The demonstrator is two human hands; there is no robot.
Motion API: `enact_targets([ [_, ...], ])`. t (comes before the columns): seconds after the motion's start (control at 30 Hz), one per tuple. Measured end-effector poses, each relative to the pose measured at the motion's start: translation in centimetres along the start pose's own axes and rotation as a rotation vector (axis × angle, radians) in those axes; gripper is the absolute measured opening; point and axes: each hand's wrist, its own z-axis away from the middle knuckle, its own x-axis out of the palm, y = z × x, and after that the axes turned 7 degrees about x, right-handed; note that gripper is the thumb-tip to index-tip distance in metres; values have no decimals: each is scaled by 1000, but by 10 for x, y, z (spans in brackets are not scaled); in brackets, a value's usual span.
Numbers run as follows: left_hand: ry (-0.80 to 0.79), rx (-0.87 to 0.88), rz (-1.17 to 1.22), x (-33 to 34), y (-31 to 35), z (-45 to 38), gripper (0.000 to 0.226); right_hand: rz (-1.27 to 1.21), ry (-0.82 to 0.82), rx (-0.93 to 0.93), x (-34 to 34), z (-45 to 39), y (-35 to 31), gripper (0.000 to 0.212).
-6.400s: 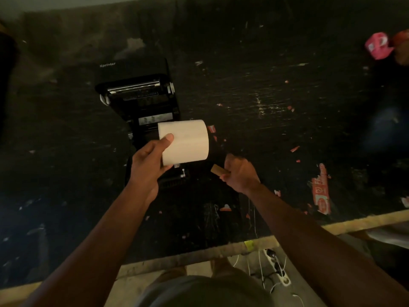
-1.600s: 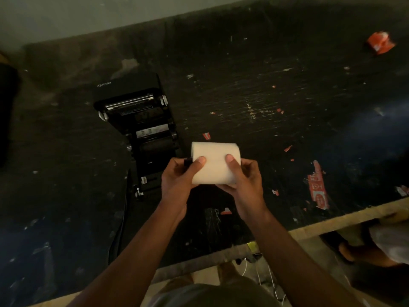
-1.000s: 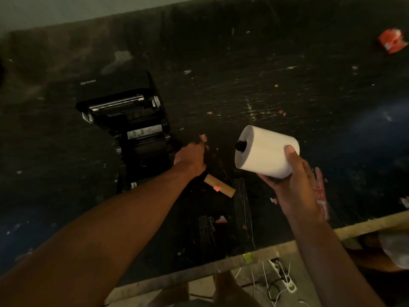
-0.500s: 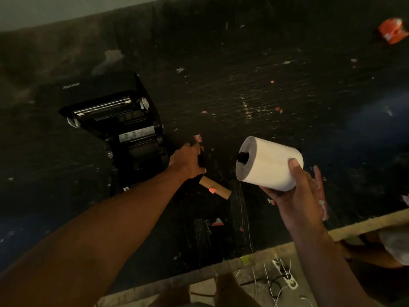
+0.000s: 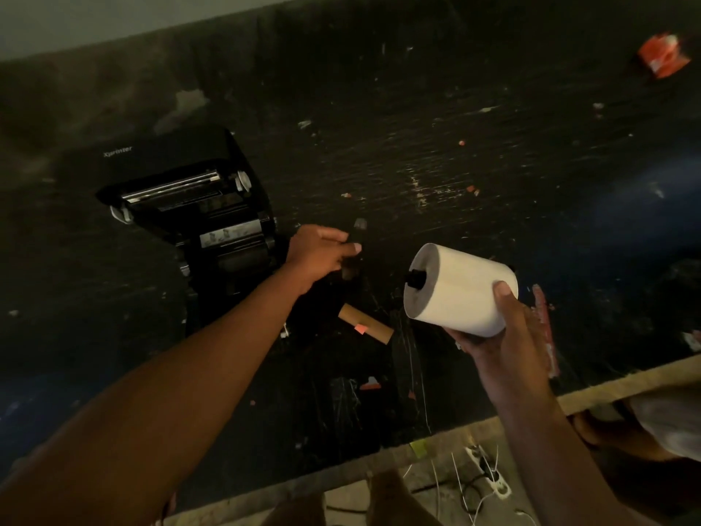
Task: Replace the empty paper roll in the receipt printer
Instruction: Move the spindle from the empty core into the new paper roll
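Observation:
The black receipt printer (image 5: pixel 197 206) sits at the left of the dark table with its lid tipped back and its paper bay open. My right hand (image 5: pixel 500 343) holds a full white paper roll (image 5: pixel 461 290) in the air right of centre, and a black spindle end (image 5: pixel 415 279) pokes from its core. My left hand (image 5: pixel 322 252) hovers just right of the printer, fingers pinched on a small dark piece (image 5: pixel 349 269) that is hard to make out. The empty brown cardboard core (image 5: pixel 366 328) lies on the table between my arms.
An orange wrapper (image 5: pixel 662 55) lies at the far right back, and a red wrapper (image 5: pixel 546 328) lies by my right hand. Small scraps dot the dark table top. Past its wooden front edge (image 5: pixel 626 385) are a power strip with cables (image 5: pixel 489 476) and another person's foot (image 5: pixel 607 438).
After both hands held the roll together, my right hand now holds it alone out to the right. My left hand reached beside the printer and has risen slightly with a small dark piece.

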Motion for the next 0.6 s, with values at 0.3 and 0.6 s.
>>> enact_targets([
  [0.3,-105,-8,447,-28,24,79,24,-15,-91,53,19,3,-3,53],
  [0.6,175,330,194,-19,12,138,23,120,-112,52,62,24,16,62],
])
